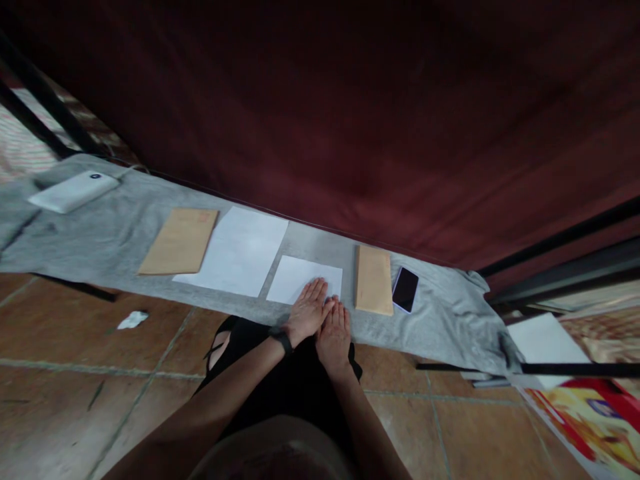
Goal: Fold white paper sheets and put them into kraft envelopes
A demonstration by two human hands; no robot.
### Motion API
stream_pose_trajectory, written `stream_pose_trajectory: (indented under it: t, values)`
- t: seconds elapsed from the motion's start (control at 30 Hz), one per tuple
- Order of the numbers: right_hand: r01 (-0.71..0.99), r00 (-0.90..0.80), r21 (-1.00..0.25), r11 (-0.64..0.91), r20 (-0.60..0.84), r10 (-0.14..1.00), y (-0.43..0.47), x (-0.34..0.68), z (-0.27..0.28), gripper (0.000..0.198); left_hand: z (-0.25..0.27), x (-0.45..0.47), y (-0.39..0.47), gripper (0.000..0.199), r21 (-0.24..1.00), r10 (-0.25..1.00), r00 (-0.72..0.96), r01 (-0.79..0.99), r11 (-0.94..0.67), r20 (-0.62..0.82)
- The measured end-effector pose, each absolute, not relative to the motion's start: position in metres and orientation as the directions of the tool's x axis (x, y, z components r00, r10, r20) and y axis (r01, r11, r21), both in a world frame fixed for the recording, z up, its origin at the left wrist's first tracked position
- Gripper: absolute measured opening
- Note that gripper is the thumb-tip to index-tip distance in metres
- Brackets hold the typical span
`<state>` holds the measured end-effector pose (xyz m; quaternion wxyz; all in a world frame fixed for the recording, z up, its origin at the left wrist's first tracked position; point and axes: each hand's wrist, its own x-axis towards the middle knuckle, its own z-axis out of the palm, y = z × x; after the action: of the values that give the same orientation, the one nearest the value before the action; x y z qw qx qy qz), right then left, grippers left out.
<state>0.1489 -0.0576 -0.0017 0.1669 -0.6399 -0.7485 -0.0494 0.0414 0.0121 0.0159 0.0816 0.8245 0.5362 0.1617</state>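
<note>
A small sheet of white paper (pixel 295 277), half the size of the larger one and apparently folded, lies on the grey cloth in front of me. My left hand (pixel 309 308), with a dark band on its wrist, rests flat on its right part, fingers stretched out. My right hand (pixel 334 333) lies flat beside it at the paper's lower right corner, its fingers straight and the two hands touching. Left of the small sheet is larger white paper (pixel 245 250), partly under a stack of brown envelopes (pixel 180 240). Another brown envelope stack (pixel 374 280) lies to the right of my hands.
A phone (pixel 405 290) lies right of the narrow envelope stack. A white device (pixel 75 191) with a cable sits at the table's left end. The grey cloth (pixel 445 313) covers the narrow table. A dark red curtain (pixel 320 120) hangs behind it. Crumpled tissue (pixel 133 320) lies on the tiled floor.
</note>
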Motion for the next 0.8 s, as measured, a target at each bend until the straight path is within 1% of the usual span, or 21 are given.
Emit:
stream_pose_trajectory:
  t: [0.13, 0.4, 0.63, 0.8]
  values:
    - [0.974, -0.108, -0.152, 0.167, 0.335, 0.936, -0.056, 0.149, -0.002, 0.058, 0.011, 0.041, 0.034, 0.065, 0.298, 0.918, 0.359, 0.869, -0.394, 0.167]
    - [0.972, -0.093, -0.169, 0.162, 0.356, 0.930, -0.054, 0.148, -0.003, 0.061, 0.007, 0.013, 0.066, 0.067, 0.224, 0.934, 0.306, 0.912, -0.343, 0.182]
    - [0.973, -0.097, -0.165, 0.164, 0.356, 0.929, -0.054, 0.148, -0.003, 0.061, 0.004, -0.008, 0.074, 0.070, 0.218, 0.963, 0.204, 0.946, -0.240, 0.175]
    - [0.974, -0.094, -0.167, 0.156, 0.328, 0.940, -0.055, 0.148, -0.001, 0.062, 0.002, -0.020, 0.069, 0.071, 0.228, 0.969, 0.138, 0.956, -0.184, 0.205]
